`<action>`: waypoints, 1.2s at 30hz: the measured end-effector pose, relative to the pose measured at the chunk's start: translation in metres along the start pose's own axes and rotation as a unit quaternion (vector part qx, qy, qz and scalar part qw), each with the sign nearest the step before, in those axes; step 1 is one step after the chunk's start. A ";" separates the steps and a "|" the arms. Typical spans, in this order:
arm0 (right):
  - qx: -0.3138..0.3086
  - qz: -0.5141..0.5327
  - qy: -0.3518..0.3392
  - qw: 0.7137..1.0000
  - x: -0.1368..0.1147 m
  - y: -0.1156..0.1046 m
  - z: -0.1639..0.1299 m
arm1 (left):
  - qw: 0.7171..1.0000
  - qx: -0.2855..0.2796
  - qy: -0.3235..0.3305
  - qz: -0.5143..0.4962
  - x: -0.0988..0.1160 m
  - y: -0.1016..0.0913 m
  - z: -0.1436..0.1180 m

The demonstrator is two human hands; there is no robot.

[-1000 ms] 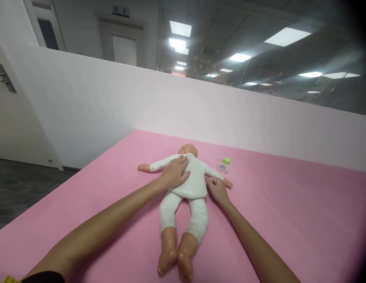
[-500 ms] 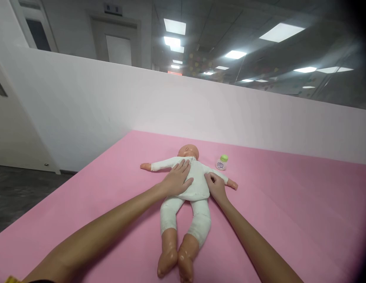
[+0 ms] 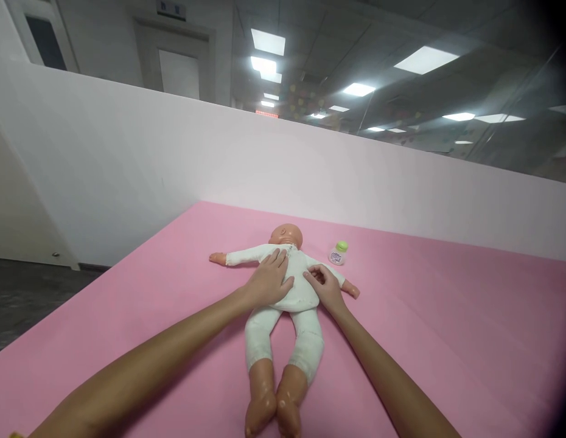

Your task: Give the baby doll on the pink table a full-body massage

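Observation:
A baby doll [image 3: 302, 292] with a white cloth body and tan plastic head, hands and legs lies on a pink surface, its arms spread and its head turned aside with an ear showing. My left hand [image 3: 268, 278] rests flat on the left part of its torso, fingers outstretched. At the torso's right edge, by the doll's arm, is my right hand [image 3: 327, 288]. Its fingers are loosely curled with a gap to the thumb, and I see nothing held in them. Beyond it stands a small clear bottle with a green cap [image 3: 338, 255].
The pink tabletop [image 3: 424, 316] runs up to a low white partition [image 3: 310, 170] at the back. To the left are the table's edge, a pale door [image 3: 25, 213] and a dark floor [image 3: 22, 304].
My right hand has loosened from a fist and shifted slightly left onto the torso's edge. My left hand stays flat on the doll. The view has shifted a little.

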State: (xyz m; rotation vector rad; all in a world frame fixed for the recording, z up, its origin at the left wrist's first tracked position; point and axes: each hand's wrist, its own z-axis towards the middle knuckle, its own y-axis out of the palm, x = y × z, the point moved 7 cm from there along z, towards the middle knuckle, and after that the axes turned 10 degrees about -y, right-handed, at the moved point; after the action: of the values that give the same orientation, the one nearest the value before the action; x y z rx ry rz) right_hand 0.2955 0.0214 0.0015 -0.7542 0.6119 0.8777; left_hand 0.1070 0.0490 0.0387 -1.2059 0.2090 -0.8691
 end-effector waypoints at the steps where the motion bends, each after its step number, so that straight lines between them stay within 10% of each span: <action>1: 0.004 -0.024 -0.020 1.000 -0.006 -0.003 0.002 | 1.000 0.012 0.011 -0.008 0.003 -0.004 0.000; 8: -0.102 -0.079 -0.123 0.984 -0.051 0.020 0.008 | 0.994 0.062 0.043 -0.074 0.011 -0.018 -0.004; 20: -0.080 -0.053 -0.095 0.991 -0.038 0.030 0.005 | 0.955 0.129 -0.035 -0.264 -0.024 -0.002 0.002; 36: -0.132 -0.032 -0.129 0.982 -0.033 0.022 -0.014 | 0.962 0.097 0.091 -0.239 -0.023 0.003 -0.004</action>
State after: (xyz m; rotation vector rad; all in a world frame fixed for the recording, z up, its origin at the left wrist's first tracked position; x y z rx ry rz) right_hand 0.2578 0.0051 0.0100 -0.8763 0.2425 0.9900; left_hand 0.0905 0.0615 0.0278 -1.0044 -0.0269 -1.3927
